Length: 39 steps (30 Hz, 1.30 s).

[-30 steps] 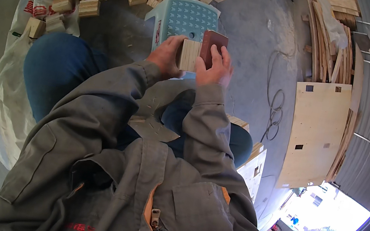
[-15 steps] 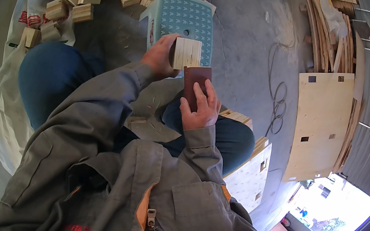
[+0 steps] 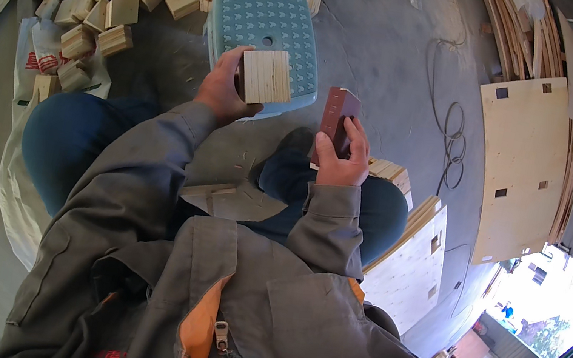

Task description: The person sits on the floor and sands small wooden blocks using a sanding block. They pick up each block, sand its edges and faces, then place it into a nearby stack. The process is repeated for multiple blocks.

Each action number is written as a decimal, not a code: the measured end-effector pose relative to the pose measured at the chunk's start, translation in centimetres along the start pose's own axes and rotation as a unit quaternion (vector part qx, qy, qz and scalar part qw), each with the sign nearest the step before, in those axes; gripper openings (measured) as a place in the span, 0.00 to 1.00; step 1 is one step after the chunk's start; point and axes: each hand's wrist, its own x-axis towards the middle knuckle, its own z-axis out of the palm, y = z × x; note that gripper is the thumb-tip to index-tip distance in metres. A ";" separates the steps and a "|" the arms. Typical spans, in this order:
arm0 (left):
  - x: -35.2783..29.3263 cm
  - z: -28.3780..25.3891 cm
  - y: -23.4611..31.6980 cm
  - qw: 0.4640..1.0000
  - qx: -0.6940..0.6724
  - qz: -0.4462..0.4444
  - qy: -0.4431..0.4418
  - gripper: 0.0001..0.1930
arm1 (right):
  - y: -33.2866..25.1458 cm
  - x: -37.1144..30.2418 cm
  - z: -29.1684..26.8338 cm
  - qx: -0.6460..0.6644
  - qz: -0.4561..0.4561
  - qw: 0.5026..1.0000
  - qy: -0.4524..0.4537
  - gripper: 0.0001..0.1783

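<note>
The layered wooden block (image 3: 268, 77) is gripped at its left side by the left hand (image 3: 224, 91), over the near part of the pale blue-green stool (image 3: 269, 19); whether the stool is touched by it cannot be told. The reddish-brown block (image 3: 337, 120) is clasped between the thumb and fingers of the right hand (image 3: 346, 155), to the right of the wooden block and apart from it. For good work, the wooden block seems best braced firmly, with the left fingertips tucked clear of its striped upper face. If the two are brought together, the reddish-brown block is best laid flat, with pressure evenly spread, so that edges are not rounded or knuckles scraped.
</note>
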 end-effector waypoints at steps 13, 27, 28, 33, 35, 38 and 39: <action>-0.1 0.6 0.1 0.987 -0.151 -0.052 -0.022 0.56 | -1.6 -1.7 2.5 -0.050 -0.175 0.979 -0.088 0.38; 0.5 0.8 0.3 0.997 -0.062 0.008 0.034 0.50 | -0.9 6.0 5.8 0.214 0.105 0.960 -0.150 0.28; 0.5 0.6 0.4 0.998 -0.051 0.013 0.035 0.49 | -1.1 6.5 5.8 0.270 0.144 0.939 -0.155 0.27; 0.8 -0.2 1.5 1.000 -0.011 0.017 0.024 0.47 | 0.4 6.3 5.7 0.362 0.205 0.893 -0.174 0.31; 0.7 -0.3 1.6 1.000 -0.003 0.014 0.023 0.47 | 1.1 5.2 4.8 0.351 0.208 0.894 -0.186 0.32; 0.7 -0.5 1.4 1.000 0.004 0.007 0.027 0.47 | 1.2 3.5 2.9 0.338 0.213 0.893 -0.209 0.33; 0.7 -0.4 1.3 1.000 0.005 0.006 0.028 0.48 | 1.2 2.9 2.2 0.339 0.213 0.891 -0.215 0.33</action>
